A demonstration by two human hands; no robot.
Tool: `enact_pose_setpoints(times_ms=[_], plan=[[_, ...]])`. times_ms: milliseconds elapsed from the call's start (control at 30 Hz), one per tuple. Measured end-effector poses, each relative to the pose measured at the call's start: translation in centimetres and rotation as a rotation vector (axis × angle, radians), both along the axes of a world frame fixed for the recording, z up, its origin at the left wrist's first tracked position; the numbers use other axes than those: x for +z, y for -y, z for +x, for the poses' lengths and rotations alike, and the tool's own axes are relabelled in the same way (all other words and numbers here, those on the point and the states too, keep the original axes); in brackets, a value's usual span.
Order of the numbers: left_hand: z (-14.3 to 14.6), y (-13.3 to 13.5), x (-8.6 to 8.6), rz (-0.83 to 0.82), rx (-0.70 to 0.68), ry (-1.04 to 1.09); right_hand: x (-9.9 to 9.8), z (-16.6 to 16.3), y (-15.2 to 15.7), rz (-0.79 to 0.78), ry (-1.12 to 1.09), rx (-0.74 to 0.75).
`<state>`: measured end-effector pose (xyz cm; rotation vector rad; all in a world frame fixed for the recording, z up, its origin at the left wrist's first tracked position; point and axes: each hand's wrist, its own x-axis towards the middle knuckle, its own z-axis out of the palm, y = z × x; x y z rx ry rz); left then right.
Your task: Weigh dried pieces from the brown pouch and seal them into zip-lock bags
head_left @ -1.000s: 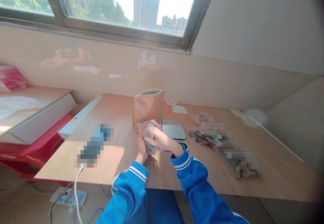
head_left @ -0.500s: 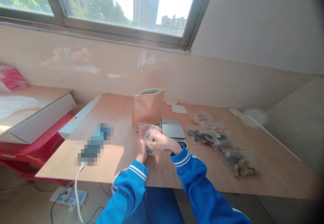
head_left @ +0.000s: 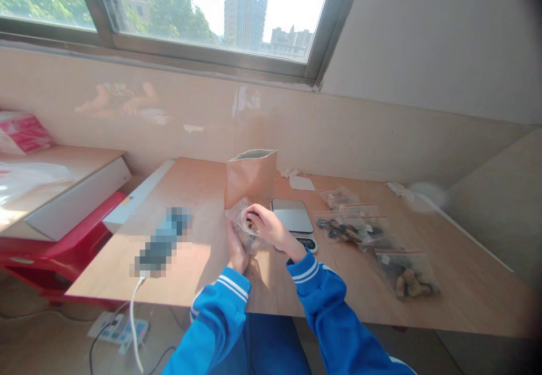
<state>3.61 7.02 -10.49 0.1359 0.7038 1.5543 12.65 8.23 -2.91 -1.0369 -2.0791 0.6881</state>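
My left hand [head_left: 237, 252] is wrapped round the side of a clear plastic zip bag [head_left: 237, 211], holding it tilted with its mouth open just above the table. At that mouth, my right hand [head_left: 271, 226] pinches a small dark piece [head_left: 253, 214], perhaps dried food; its exact kind is unclear. More pieces inside the bag are partly hidden by my fingers. Right behind the bag stands an open brown paper pouch [head_left: 252, 180]. A kitchen scale [head_left: 292, 215] with a metal plate and a lit display lies just right of my right hand.
Several zip bags with dark and tan pieces [head_left: 339, 229] lie on the table's right side, one [head_left: 409, 276] nearer the front edge. A pixelated phone-like object [head_left: 163, 245] with a white cable [head_left: 133, 313] lies left. A red stool [head_left: 80, 256] stands beside the table.
My right hand has lifted slightly out of the plastic bag's mouth, and a dark piece now shows between its fingers. My left hand keeps hold of the bag. The view has shifted slightly.
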Motion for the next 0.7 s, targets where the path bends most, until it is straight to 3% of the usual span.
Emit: enact_pose_setpoints(times_ms=[267, 367, 500, 600, 700], plan=[[-0.1, 0.3, 1.0, 0.001, -0.199, 0.172, 3.7, -0.1, -1.8, -0.028, -0.389, -0.028], [0.0, 0.4, 1.4, -0.089, -0.185, 0.169, 4.8, 0.2, -4.2, -0.089, -0.577, -0.02], [0.0, 0.3, 1.2, -0.076, -0.15, 0.163, 7.6, 0.9, -7.8, -0.096, -0.764, -0.072], [0.0, 0.3, 0.8, -0.087, -0.168, 0.165, 10.5, 0.6, -10.3, 0.122, -0.645, -0.1], [-0.1, 0.4, 0.6, -0.077, -0.158, 0.139, 12.3, -0.2, -12.6, 0.365, -0.347, -0.109]])
